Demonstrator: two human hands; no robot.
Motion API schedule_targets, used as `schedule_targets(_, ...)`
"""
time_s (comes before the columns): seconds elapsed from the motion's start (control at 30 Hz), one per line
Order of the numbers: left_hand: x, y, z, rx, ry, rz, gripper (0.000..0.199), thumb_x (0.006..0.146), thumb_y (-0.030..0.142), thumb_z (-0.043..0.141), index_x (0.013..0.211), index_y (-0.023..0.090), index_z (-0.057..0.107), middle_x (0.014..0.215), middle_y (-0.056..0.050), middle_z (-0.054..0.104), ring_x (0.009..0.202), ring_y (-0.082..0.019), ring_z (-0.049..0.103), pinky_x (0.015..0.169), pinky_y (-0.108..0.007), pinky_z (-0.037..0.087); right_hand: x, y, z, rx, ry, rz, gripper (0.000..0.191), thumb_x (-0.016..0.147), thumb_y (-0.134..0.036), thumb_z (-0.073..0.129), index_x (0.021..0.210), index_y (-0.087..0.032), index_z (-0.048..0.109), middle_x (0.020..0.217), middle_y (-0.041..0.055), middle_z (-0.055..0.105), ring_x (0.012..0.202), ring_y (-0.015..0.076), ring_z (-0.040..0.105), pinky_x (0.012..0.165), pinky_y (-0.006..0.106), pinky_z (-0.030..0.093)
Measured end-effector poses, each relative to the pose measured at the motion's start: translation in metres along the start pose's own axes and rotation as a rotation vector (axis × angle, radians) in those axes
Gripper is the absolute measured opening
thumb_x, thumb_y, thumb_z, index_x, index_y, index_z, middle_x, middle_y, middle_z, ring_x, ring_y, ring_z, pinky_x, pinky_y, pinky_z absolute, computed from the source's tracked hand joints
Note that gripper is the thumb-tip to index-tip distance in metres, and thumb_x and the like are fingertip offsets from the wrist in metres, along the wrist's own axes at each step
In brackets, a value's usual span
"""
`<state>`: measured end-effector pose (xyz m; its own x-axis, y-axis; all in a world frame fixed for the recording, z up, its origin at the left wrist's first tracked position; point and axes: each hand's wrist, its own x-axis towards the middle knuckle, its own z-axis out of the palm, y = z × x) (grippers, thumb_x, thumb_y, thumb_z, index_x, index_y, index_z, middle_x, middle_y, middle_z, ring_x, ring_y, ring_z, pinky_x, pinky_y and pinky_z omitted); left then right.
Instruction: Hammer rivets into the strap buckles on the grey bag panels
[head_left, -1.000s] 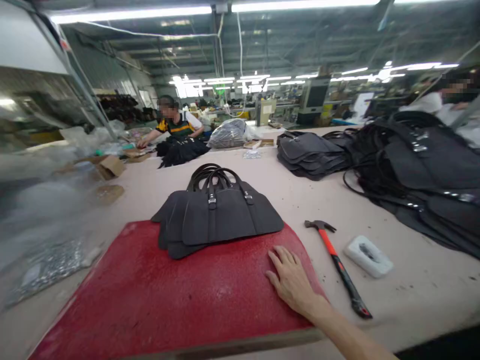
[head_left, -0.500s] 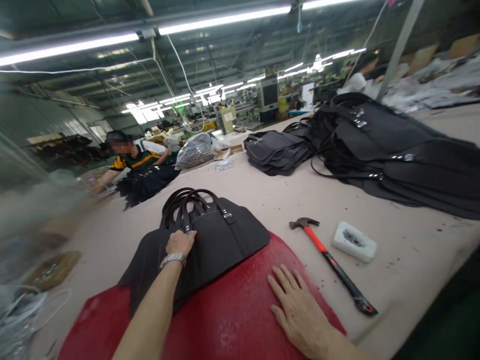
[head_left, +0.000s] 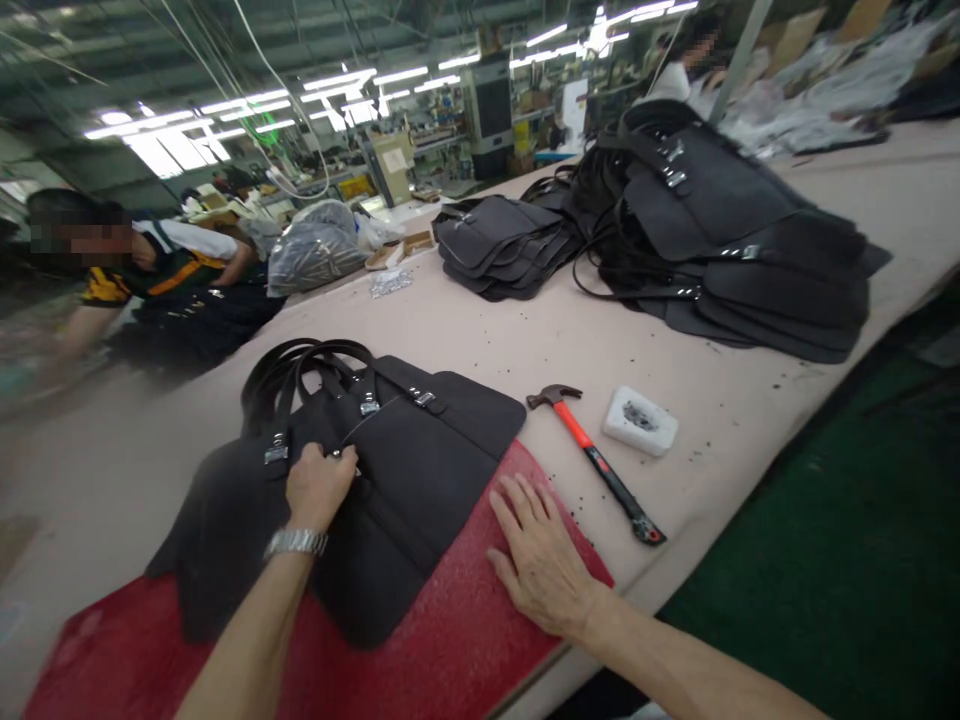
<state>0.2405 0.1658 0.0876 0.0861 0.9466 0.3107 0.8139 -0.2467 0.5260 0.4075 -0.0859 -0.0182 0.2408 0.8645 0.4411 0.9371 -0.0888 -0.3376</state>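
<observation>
Head view, centre frame: left hand pinches the top dark bag panel, right hand lies open, flat on the red mat.

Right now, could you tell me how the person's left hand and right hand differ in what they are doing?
The left hand is curled, gripping the top dark bag panel near its strap buckle; the right hand lies flat and open on the red mat. The left wrist carries a metal watch; the right wrist is bare. Both rest over the mat.

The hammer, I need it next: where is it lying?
The hammer lies on the table to the right of the red mat, between the right hand and a white block.
</observation>
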Motion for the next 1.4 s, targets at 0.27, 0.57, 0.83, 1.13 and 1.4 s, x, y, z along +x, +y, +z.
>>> schedule_targets(0.27,-0.147,-0.076,-0.011,0.329,-0.133,-0.155,0.041,0.084,0.056,0.054,0.102,0.020,0.057,0.083,-0.012,0.068,0.079,-0.033,0.066,0.063,-0.034,0.043,-0.030,0.003,-0.018,0.023,-0.031,-0.009,0.049,0.093,-0.028,0.049,0.139,-0.016,0.048,0.147,0.0134,0.042,0.139,0.0304,0.033,0.116,0.055,0.022)
schedule_targets(0.57,-0.157,-0.084,-0.026,0.303,-0.142,-0.076,0.040,0.085,0.058,0.051,0.098,0.020,0.057,0.086,-0.010,0.069,0.081,-0.032,0.067,0.065,-0.034,0.043,-0.052,-0.013,-0.036,0.004,-0.192,-0.096,0.048,0.094,-0.037,0.051,0.136,-0.015,0.051,0.146,0.0136,0.043,0.135,0.0313,0.035,0.114,0.051,0.023)
schedule_targets(0.83,-0.142,-0.066,-0.031,-0.261,-0.047,-0.263,0.046,0.071,0.057,0.065,0.091,0.015,0.061,0.079,-0.009,0.065,0.073,-0.027,0.063,0.061,-0.034,0.048,-0.002,0.078,-0.057,-0.200,-0.132,0.372,0.034,0.094,-0.032,0.049,0.122,-0.013,0.056,0.121,0.0171,0.054,0.110,0.0297,0.050,0.092,0.040,0.039)
schedule_targets(1.13,-0.158,0.047,0.050,-1.345,-0.305,-0.224,0.047,0.069,0.039,0.081,0.100,0.011,0.058,0.091,-0.010,0.070,0.085,-0.022,0.070,0.081,-0.036,0.056,0.012,0.128,-0.052,-0.150,-0.237,0.549,0.022,0.090,-0.028,0.048,0.103,-0.012,0.057,0.094,0.0127,0.062,0.085,0.0240,0.059,0.070,0.031,0.037)
schedule_targets(1.4,-0.155,0.030,0.081,-1.380,-0.234,-0.197,0.042,0.076,0.040,0.077,0.100,0.013,0.055,0.086,-0.006,0.070,0.079,-0.020,0.071,0.080,-0.038,0.057,0.010,0.136,-0.051,0.031,-0.261,0.617,0.026,0.085,-0.030,0.051,0.103,-0.013,0.059,0.089,0.0117,0.064,0.086,0.0253,0.060,0.069,0.031,0.035)
